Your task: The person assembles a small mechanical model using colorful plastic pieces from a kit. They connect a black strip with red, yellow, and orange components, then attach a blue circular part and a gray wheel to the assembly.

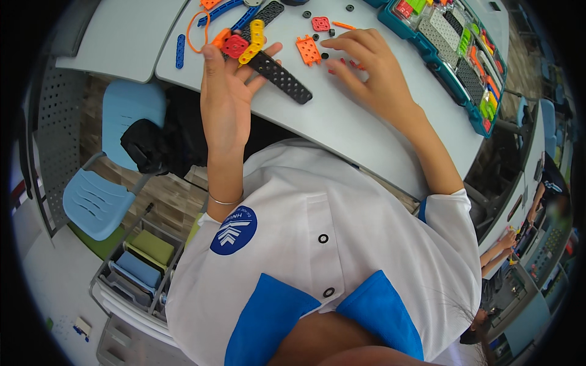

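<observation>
My left hand [227, 100] is raised at the table's near edge, palm up, its fingers and thumb closed on a building-brick assembly. A long black perforated beam [282, 77] runs through that assembly, with a bent yellow piece [254, 41], a red connector [234, 46] and an orange part on it. My right hand [373, 72] hovers over the tabletop with its fingers spread and curved downward, holding nothing that shows. Small red pegs [354, 64] lie beneath its fingers. Beside the fingertips are an orange perforated plate [308, 50], a red square piece [320, 24] and small black rings.
A teal case [421, 52] of sorted colourful parts stands at the right. A short blue beam [180, 51] and an orange rubber band [190, 30] lie on the left of the white table [342, 122]. Blue chairs [101, 198] stand at the left; another person's hands [506, 239] show far right.
</observation>
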Motion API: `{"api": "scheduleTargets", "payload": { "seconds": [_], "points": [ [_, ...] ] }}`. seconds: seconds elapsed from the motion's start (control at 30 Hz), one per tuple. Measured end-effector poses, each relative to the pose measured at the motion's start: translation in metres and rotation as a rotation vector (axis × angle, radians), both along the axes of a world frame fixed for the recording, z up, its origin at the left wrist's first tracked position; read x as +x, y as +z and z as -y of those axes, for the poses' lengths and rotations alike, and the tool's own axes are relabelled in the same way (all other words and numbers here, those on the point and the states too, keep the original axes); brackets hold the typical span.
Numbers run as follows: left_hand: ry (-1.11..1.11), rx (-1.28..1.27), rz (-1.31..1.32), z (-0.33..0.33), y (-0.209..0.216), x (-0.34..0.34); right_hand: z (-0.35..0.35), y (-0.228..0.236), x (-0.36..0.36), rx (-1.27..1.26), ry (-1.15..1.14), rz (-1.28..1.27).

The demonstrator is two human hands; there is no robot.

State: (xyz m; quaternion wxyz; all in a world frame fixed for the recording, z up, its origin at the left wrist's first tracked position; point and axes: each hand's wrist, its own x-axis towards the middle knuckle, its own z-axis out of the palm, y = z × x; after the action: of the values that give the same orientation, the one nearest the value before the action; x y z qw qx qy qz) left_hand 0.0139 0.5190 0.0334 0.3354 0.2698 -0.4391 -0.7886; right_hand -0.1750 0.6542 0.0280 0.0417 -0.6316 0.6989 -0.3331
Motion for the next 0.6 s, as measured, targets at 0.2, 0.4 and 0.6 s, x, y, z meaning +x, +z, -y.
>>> {"api": "scheduleTargets", "payload": {
  "seconds": [0.2, 0.4, 0.6],
  "points": [
    [-0.092, 0.141, -0.094, 0.004, 0.001, 0.010, 0.009, -0.022, 0.011, -0.030, 0.017, -0.206],
    [-0.082, 0.084, -0.081, 0.001, -0.007, 0.005, 0.007, -0.021, 0.005, -0.096, 0.042, -0.250],
    [-0.010, -0.064, -0.009, -0.013, -0.009, -0.004, 0.002, 0.014, -0.003, -0.128, 0.003, 0.303]
  ]
}}
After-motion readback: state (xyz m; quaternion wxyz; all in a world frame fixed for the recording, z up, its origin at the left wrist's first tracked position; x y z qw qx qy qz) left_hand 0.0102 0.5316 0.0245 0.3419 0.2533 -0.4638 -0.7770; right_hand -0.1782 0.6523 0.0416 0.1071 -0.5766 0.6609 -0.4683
